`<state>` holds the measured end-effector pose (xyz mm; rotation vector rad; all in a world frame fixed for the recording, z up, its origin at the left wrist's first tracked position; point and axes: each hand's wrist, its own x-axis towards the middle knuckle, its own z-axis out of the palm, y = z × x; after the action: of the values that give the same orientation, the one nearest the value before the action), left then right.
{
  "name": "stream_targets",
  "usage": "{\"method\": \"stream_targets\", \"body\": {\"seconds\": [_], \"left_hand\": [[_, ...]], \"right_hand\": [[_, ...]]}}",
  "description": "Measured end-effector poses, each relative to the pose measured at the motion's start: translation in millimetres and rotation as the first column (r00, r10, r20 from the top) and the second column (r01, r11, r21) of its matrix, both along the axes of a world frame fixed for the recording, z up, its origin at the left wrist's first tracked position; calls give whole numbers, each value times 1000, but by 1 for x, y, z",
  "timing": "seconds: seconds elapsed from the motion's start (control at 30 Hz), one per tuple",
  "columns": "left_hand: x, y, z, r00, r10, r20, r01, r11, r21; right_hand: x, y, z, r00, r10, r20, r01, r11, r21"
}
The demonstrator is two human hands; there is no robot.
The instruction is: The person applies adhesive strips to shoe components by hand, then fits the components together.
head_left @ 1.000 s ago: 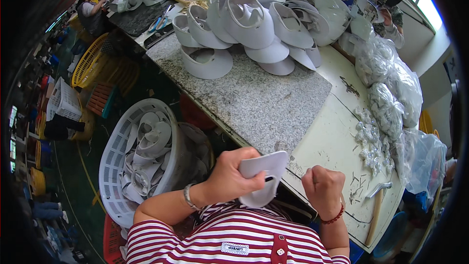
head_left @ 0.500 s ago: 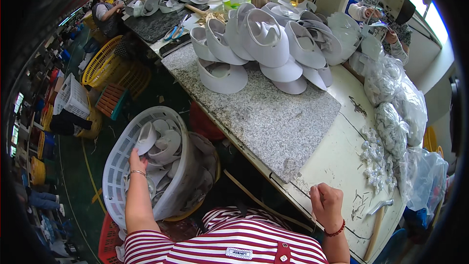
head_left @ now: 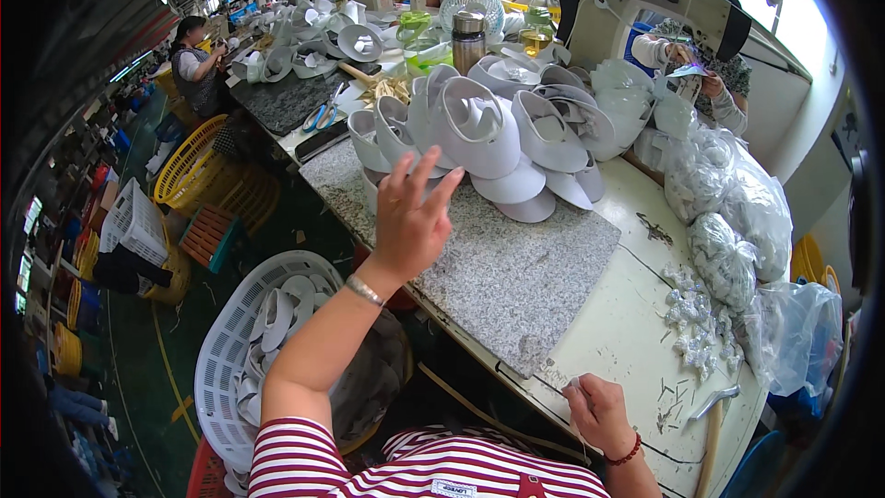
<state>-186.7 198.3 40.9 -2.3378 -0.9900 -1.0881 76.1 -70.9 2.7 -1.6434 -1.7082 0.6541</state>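
My left hand [head_left: 412, 217] is raised over the near-left side of the speckled stone slab [head_left: 479, 263], fingers spread and nothing held. It is nearest a pile of white shoe uppers [head_left: 479, 129] on the slab's far part; its fingertips overlap them in view, and I cannot tell whether they touch. At the table's near edge, my right hand [head_left: 601, 415] is closed, thumb and forefinger pinched together; what they hold, if anything, is too small to make out. Below my left forearm, a white plastic basket [head_left: 214, 350] holds many more white shoe uppers [head_left: 277, 314].
A hammer [head_left: 712, 424] lies by the right edge, near silvery ornaments [head_left: 691, 323] and clear bags [head_left: 728, 258]. Scissors [head_left: 323, 111] and a steel flask [head_left: 468, 41] stand beyond. A person [head_left: 719, 65] works at a sewing machine [head_left: 636, 0]; another person [head_left: 195, 65] is at far left.
My left hand has left the basket's uppers and moved up and right over the slab, its fingers now spread. My right hand stays near the table edge, slightly lower.
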Motion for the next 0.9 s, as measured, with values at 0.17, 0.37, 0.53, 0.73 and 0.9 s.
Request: {"method": "stream_targets", "body": {"seconds": [0.17,0.37,0.53,0.73,0.9], "left_hand": [[31,66,26,925,201,-323,-150,973,174],[50,29,56,902,97,-422,-121,992,-31],[70,-53,46,868,-488,-88,286,637,-716],[101,-101,32,754,-655,45,222,190,-956],[121,-121,38,724,-690,-22,366,411,-835]], "right_hand": [[-3,-3,2,995,-29,-94,32,999,29],[6,-15,-6,991,-30,-128,30,1000,0],[1,-8,6,947,-9,-320,-4,999,-41],[10,-4,13,782,-38,-622,53,999,6],[15,-5,22,776,2,-631,10,1000,15]]}}
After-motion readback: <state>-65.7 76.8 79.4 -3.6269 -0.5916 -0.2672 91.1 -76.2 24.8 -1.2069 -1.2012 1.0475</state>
